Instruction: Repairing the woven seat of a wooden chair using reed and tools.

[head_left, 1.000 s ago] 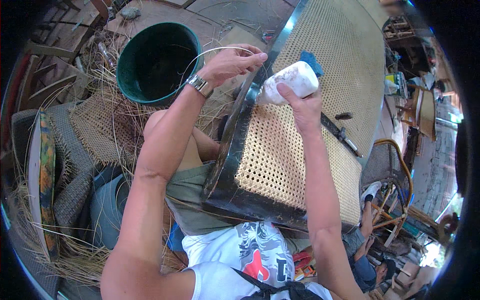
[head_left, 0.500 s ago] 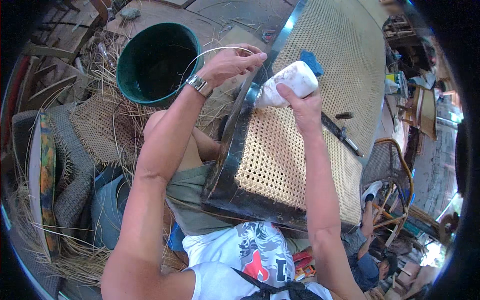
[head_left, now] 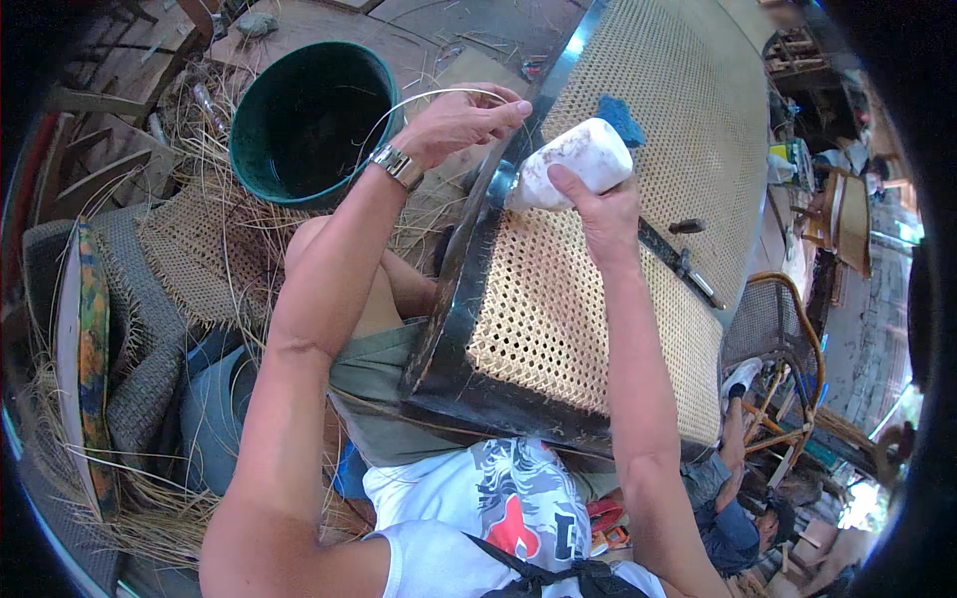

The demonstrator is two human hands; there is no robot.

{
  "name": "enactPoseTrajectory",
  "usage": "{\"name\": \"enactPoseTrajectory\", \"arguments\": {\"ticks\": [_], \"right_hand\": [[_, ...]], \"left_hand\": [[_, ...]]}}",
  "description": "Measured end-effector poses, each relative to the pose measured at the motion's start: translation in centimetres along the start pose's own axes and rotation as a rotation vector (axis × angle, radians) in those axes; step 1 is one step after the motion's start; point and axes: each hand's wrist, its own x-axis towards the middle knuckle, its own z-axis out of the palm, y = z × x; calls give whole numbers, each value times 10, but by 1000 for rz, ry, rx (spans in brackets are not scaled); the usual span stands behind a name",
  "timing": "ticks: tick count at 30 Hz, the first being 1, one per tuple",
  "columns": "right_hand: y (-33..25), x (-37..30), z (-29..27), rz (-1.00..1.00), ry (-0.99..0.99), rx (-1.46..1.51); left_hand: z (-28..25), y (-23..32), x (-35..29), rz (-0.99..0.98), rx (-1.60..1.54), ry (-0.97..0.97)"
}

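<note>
My right hand is wrapped round a smudged white plastic bottle. The bottle is tipped so that its narrow end points down at the dark wooden frame of a woven cane panel. My left hand, with a metal watch on the wrist, is just left of the frame. Its thumb and fingers pinch a thin pale cane strand, which curves back towards the green bucket. Lying on the panel are a blue rag, a small dark peg-like piece and a hammer-like tool.
A dark green bucket stands on the floor at the upper left, among loose cane strands. Torn woven cane lies below it. On the right are a rattan chair and another person seated low.
Both hands keep almost the same place and hold. The bottle has shifted very slightly, and the whole view has moved a little.
</note>
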Motion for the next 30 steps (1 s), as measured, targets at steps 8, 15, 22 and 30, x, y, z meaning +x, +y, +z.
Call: {"name": "enactPoseTrajectory", "arguments": {"ticks": [8, 15, 22, 30], "right_hand": [[-2, 7, 3, -16, -14, -67], [1, 4, -7, 57, -61, 66], [0, -2, -5, 57, -44, 39], [-3, -3, -2, 30, -75, 18]], "left_hand": [[1, 0, 0, -5, 11, -14], [-1, -2, 0, 5, 20, -6], [2, -1, 1, -34, 3, 5], [3, -2, 2, -28, 2, -3]]}}
